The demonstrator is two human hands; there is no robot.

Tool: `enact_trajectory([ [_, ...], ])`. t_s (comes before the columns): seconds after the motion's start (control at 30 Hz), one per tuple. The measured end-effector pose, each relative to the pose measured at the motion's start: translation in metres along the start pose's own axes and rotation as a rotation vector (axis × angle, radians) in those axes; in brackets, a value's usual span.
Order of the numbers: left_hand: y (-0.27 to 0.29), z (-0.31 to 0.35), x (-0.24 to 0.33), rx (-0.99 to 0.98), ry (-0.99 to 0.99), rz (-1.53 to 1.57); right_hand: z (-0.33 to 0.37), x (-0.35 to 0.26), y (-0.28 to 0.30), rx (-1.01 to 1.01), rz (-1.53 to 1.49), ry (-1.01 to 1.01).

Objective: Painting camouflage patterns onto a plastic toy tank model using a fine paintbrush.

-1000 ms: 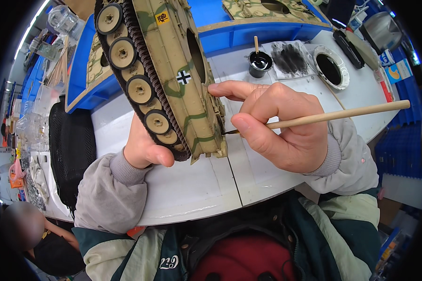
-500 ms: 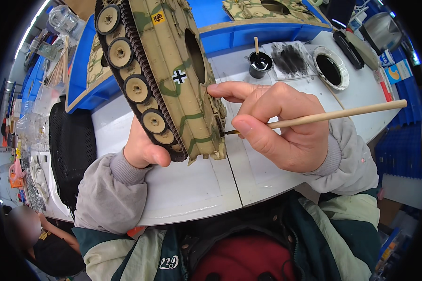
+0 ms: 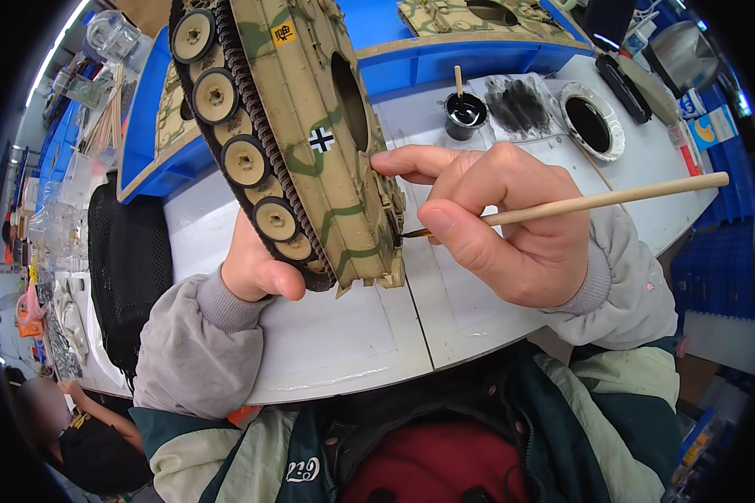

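My left hand (image 3: 256,268) grips the underside of a tan and green camouflaged model tank hull (image 3: 298,134), held tilted on its side above the white table (image 3: 352,335). Its dark track and round road wheels face left. My right hand (image 3: 503,222) pinches a thin wooden paintbrush (image 3: 604,199), with the index finger stretched against the hull. The brush tip touches the hull's rear lower corner.
A small black paint pot (image 3: 465,113) with a stick in it, a smeared dark palette sheet (image 3: 518,105) and a round white-rimmed dish (image 3: 591,124) sit at the back right. Blue trays (image 3: 478,54) hold another camouflaged part. A black mesh bag (image 3: 130,260) lies left. Another person (image 3: 75,427) sits lower left.
The hull has shifted slightly and my right hand has crept a little closer along it; the brush tip stays at the rear corner.
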State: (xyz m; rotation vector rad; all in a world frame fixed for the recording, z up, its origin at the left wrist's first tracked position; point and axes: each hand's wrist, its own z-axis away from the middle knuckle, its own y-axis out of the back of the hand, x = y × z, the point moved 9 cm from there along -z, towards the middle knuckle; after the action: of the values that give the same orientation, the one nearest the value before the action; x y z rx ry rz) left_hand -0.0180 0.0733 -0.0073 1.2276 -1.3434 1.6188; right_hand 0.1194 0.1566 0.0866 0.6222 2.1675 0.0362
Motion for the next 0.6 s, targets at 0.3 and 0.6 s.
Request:
enact_trajectory([
  [0.3, 0.0002, -0.0006, -0.0001, 0.004, 0.019, -0.005, 0.0001, 0.0006, -0.0008, -0.011, 0.003, -0.012],
  [0.6, 0.0002, -0.0003, -0.0011, -0.024, -0.014, 0.0, 0.0, 0.0029, 0.001, 0.034, -0.062, -0.035],
])
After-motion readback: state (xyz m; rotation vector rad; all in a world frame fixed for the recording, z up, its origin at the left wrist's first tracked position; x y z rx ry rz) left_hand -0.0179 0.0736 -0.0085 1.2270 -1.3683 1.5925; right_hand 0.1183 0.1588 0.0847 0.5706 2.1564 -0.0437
